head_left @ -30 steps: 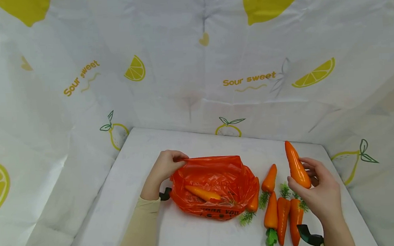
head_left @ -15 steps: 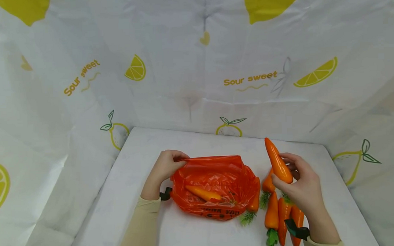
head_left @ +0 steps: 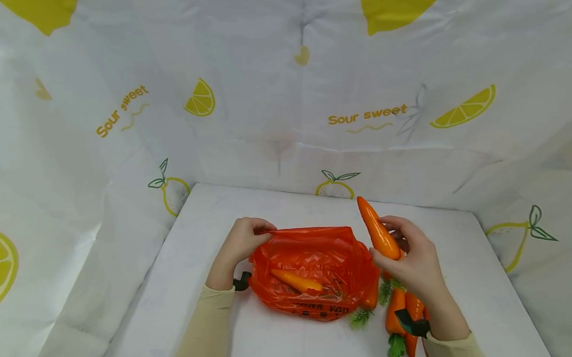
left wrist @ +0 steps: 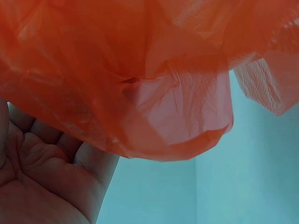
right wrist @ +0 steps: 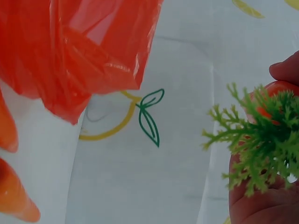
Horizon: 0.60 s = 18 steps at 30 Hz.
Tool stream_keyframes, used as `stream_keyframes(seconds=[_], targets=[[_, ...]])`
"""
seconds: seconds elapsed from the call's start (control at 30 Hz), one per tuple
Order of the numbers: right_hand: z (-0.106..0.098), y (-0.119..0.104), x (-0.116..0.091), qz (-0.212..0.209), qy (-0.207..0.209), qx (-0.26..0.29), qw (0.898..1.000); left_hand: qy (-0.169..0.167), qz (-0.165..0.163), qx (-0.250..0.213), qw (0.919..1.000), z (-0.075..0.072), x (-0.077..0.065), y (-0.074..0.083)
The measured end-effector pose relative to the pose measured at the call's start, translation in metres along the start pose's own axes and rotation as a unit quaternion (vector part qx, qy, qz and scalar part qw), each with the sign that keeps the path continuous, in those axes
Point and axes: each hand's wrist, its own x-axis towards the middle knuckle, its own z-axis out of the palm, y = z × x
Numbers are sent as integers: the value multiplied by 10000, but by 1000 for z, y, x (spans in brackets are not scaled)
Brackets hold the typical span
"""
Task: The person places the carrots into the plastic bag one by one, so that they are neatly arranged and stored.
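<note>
One red bag (head_left: 310, 246), pinched by the left hand (head_left: 241, 241), holds a carrot (head_left: 295, 280); the right hand (head_left: 415, 260) grips another carrot (head_left: 377, 229).

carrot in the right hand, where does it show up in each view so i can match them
Head: the carrot is right of centre, tip up, in the right hand, just right of the red bag's upper edge.
Left wrist: not in it.
Right wrist: at the right edge, mostly hidden behind its green leafy top.
Shared landmark: the red bag, below centre in head, across the top in left wrist, upper left in right wrist.
</note>
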Motion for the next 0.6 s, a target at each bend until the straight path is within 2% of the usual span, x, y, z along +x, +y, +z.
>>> stream_keyframes(seconds=[0.17, 0.4, 0.6], targets=[[10, -5, 3, -49, -236, 172, 9996, 9, 35, 23, 10000, 0, 1, -1], [28, -10, 7, -465, -628, 547, 9954, -8, 73, 34, 10000, 0, 1, -1], [46, -17, 6, -455, -1031, 626, 9917, 16, 84, 81, 9999, 1, 1, -2]])
